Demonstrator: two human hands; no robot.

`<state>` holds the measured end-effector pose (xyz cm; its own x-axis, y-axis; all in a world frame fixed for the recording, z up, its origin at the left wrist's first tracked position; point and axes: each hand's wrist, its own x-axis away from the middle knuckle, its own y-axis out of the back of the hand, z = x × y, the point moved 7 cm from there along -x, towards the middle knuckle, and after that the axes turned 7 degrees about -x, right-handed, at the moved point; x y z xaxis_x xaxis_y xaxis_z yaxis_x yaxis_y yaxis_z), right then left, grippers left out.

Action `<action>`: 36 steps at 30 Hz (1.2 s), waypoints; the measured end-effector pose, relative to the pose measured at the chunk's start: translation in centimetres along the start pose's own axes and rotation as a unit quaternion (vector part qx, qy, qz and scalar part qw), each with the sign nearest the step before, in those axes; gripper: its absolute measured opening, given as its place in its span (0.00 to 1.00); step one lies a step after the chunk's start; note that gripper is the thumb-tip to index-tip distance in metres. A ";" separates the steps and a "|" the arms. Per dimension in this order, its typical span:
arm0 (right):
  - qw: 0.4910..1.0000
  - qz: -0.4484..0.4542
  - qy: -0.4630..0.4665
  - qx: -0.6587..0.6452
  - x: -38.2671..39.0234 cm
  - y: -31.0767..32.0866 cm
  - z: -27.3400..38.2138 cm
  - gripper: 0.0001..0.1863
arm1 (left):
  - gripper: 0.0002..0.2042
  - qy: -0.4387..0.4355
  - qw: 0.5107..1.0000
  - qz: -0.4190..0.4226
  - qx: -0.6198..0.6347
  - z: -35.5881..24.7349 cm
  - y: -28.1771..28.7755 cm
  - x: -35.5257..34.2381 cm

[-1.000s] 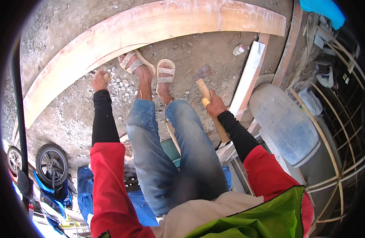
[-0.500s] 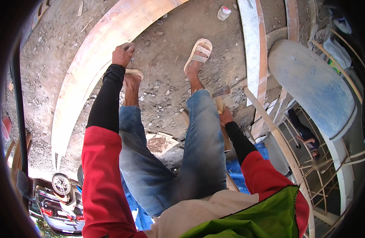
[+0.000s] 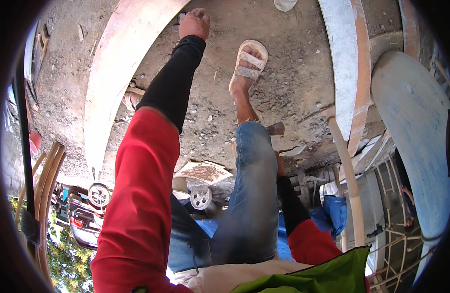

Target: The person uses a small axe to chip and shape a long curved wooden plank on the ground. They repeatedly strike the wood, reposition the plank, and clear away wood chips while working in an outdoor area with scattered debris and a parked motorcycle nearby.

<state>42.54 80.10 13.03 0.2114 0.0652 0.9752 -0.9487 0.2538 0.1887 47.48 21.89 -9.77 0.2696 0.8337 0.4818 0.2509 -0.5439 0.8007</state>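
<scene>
My left hand (image 3: 194, 24) is stretched forward near the long, pale curved board (image 3: 112, 53), fingers curled; I cannot make out whether they hold anything. My right hand (image 3: 280, 166) is low behind my jeaned leg, mostly covered, fingers hidden. Just above it a hatchet's dark metal head (image 3: 275, 128) shows, its handle out of sight. My sandaled foot (image 3: 247, 66) rests on gravelly dirt between the pale board and a white-and-orange board (image 3: 344, 83).
A rounded blue-grey panel (image 3: 410, 122) and a bamboo lattice (image 3: 388, 229) are at right, with a person (image 3: 408, 190) beside them. A pale pole (image 3: 347, 180) slants nearby. Curved wood strips (image 3: 49, 195), a vehicle (image 3: 81, 222) and a blue tarp (image 3: 332, 215) lie at the edges.
My left arm has reached forward and rightward, away from my side. My right hand, earlier gripping the hatchet in view, has slipped behind my leg. The whole view has shifted.
</scene>
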 end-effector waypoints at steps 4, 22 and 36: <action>0.995 0.021 -0.022 -0.093 -0.4 0.4 0.0 0.18 | 0.26 0.017 0.990 0.011 -0.142 -2.1 -4.3 -4.3; 0.897 -0.006 -0.181 -0.403 -1.1 3.4 0.1 0.20 | 0.12 0.046 0.993 0.106 -0.031 0.4 1.8 2.3; 0.923 -0.072 0.071 0.372 2.4 4.2 15.2 0.17 | 0.08 0.295 0.914 0.009 0.278 42.7 22.6 29.6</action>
<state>35.46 66.70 17.91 0.3272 0.2218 0.9186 -0.7959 -0.4594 0.3944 100.79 30.26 7.40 -0.2287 0.6413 0.7324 0.7288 -0.3859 0.5656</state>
